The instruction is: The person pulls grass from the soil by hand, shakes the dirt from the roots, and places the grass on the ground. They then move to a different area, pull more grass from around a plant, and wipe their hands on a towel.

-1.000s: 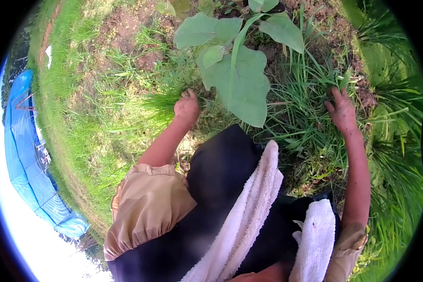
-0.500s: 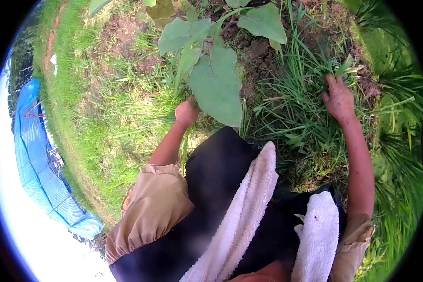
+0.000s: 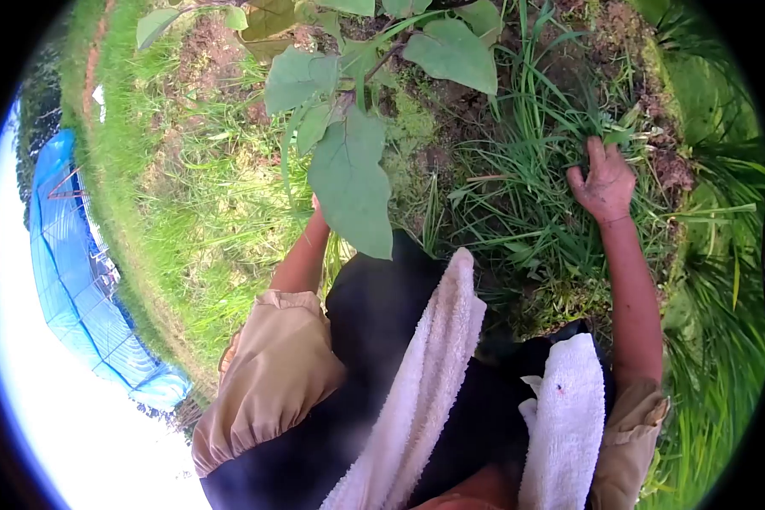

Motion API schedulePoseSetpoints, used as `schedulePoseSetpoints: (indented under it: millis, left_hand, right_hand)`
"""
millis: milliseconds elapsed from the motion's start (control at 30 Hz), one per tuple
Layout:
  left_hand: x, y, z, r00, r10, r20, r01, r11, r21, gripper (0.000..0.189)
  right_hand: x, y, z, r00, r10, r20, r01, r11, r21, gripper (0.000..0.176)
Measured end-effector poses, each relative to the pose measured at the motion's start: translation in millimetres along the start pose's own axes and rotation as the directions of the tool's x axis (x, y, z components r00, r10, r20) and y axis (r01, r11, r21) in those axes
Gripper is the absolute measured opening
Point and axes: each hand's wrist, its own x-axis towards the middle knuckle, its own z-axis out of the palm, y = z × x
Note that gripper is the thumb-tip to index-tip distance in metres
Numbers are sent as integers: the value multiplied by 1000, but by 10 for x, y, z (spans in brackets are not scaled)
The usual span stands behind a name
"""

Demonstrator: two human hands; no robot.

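Observation:
Behind a large eggplant-like leaf [image 3: 353, 183], only a sliver of my left hand [image 3: 316, 206] shows, and its fingers are hidden. Sunlit grass surrounds it on the left side. My right hand [image 3: 608, 183] reaches into a clump of long green grass [image 3: 527, 191] on the right. Its thumb stands apart from the fingers, which point away from me among the blades. The fingertips are partly covered, and I make out nothing held in that hand. The broad-leaved plant [image 3: 344, 85] rises between my two arms.
Bare soil [image 3: 569, 64] shows around the grass. Green-covered ground or water [image 3: 701, 93] with tall leafy clumps [image 3: 722, 285] lies at the right. A blue-sheeted structure [image 3: 81, 280] stands far left. A white towel [image 3: 416, 382] hangs over my dark clothing.
The view has shifted, and the plant's leaves sit further left and lower. The big leaf now covers most of my left hand. My right hand stays at the grass, its thumb further out.

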Motion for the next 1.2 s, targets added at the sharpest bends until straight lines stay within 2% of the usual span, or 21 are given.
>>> schedulePoseSetpoints:
  millis: [33, 100, 133, 167, 200, 267, 367, 433, 500, 533, 600, 633, 733, 800, 933, 1067, 1167, 1200]
  left_hand:
    - [-155, 311, -97, 970, 58, -235, -16, 984, 178, 32]
    - [-353, 795, -356, 985, -59, -159, 72, 994, 78, 31]
    - [-490, 886, -367, 986, -130, -108, 134, 991, 27, 31]
    - [-554, 937, -290, 980, -181, -83, 170, 977, -127, 29]
    - [-637, 885, -165, 971, -208, -121, 192, 973, -129, 28]
    - [-948, 956, 70, 994, -46, -101, 33, 991, -126, 28]
    - [-1209, 1164, -144, 990, 4, 144, 25, 979, -204, 28]
    - [-1312, 1392, -310, 954, 58, 293, 24, 962, -270, 29]
    - [-1192, 1163, -301, 954, 239, 179, -222, 969, -107, 29]
    - [-1126, 889, -338, 915, 400, 39, -402, 908, 121, 28]
    - [-1032, 681, -372, 959, 283, 16, -275, 913, 301, 41]
    - [-944, 569, -365, 976, 215, -31, -194, 927, 320, 46]
    - [-646, 255, -241, 990, -82, -116, 105, 972, 210, 63]
    - [-525, 220, -221, 981, -172, -83, 185, 966, 181, 66]
    - [-395, 103, -149, 968, -248, 36, 239, 957, 167, 60]
    - [-255, -46, -82, 936, -344, 78, 331, 933, 145, 54]
    - [-354, -213, -12, 972, -204, 121, 199, 979, 53, 37]
    - [-374, -247, 8, 958, -256, 127, 258, 966, 2, 34]
  right_hand:
    - [-1, 4, -9, 1000, -16, -13, 16, 1000, -1, 45]
    - [4, 30, -15, 1000, -8, -23, 9, 1000, 16, 45]
    - [-7, 17, -1, 1000, -15, -14, 15, 1000, 28, 45]
    - [-11, 30, 19, 1000, -9, 0, 9, 999, 41, 47]
    - [-27, 22, 46, 1000, -12, 15, 12, 999, 37, 47]
    - [8, 53, 53, 1000, -18, 26, 17, 1000, 13, 46]
    - [-7, 3, 46, 1000, -20, -1, 20, 999, 48, 42]
    - [11, 37, 33, 999, -37, -11, 37, 999, 12, 42]
    - [38, 37, 36, 997, -53, -62, 55, 998, 32, 41]
    - [18, 42, 48, 995, -62, -73, 65, 997, 43, 41]
    - [-3, 65, 77, 992, -81, -94, 83, 996, 14, 40]
    - [-10, 63, 66, 992, -86, -95, 87, 996, 16, 39]
    - [7, 71, 38, 992, -89, -84, 94, 994, 48, 39]
    - [-12, 79, 46, 991, -93, -94, 99, 993, 61, 39]
    - [-28, 89, 73, 996, -64, -70, 69, 995, 76, 40]
    - [-46, 107, 15, 997, -58, -60, 64, 992, 106, 41]
    - [-49, 126, 38, 996, -59, -74, 68, 990, 124, 41]
    - [-51, 120, 36, 996, -58, -65, 66, 990, 126, 41]
